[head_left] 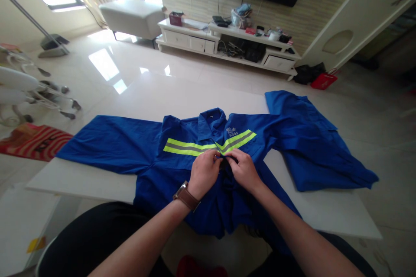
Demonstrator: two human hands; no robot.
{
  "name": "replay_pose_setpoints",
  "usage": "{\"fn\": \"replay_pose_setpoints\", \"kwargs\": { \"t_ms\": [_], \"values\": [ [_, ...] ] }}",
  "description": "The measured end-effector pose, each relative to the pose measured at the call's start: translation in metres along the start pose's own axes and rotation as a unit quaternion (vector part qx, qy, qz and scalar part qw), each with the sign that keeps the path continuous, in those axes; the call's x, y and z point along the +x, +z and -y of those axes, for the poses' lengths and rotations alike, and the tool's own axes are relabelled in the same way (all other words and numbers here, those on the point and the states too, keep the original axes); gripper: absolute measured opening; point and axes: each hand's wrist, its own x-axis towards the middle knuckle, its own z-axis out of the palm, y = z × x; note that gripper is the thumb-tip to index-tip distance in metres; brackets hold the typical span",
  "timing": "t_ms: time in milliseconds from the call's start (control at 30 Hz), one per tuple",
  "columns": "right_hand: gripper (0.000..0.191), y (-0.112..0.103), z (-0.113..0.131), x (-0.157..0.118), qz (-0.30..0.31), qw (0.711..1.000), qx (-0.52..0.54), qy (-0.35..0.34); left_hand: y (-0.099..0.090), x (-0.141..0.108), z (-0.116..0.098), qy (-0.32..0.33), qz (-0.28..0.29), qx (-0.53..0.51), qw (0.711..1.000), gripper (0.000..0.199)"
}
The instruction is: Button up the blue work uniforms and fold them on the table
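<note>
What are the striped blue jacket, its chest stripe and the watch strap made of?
Striped blue jacket: woven cloth, maybe cotton blend; matte, with soft creases.
Chest stripe: probably reflective tape; grey band between fluorescent yellow edges.
Watch strap: leather or imitation, judging by its smooth brown surface; can't tell which.

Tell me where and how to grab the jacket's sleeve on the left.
Best pinched at its outer end, probably coming from the left: the sleeve lies stretched out flat from the jacket, that end near the edge of the table, with nothing on top. The left hand is nearer, but it is at the jacket's front.
</note>
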Motion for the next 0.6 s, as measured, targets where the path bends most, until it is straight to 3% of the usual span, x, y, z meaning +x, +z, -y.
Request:
{"fn": "replay_pose_setpoints", "kwargs": {
  "t_ms": [233, 600],
  "values": [
    [0.015, 0.002, -0.007, 0.002, 0.003, 0.999, 0.009, 0.03, 0.006, 0.002, 0.008, 0.042, -0.001, -0.06, 0.997, 0.012],
    [0.015, 0.005, -0.01, 0.003, -0.022, 0.997, -0.037, 0.062, 0.003, -0.008, -0.001, 0.128, 0.04, 0.002, 0.991, 0.026]
  ]
}}
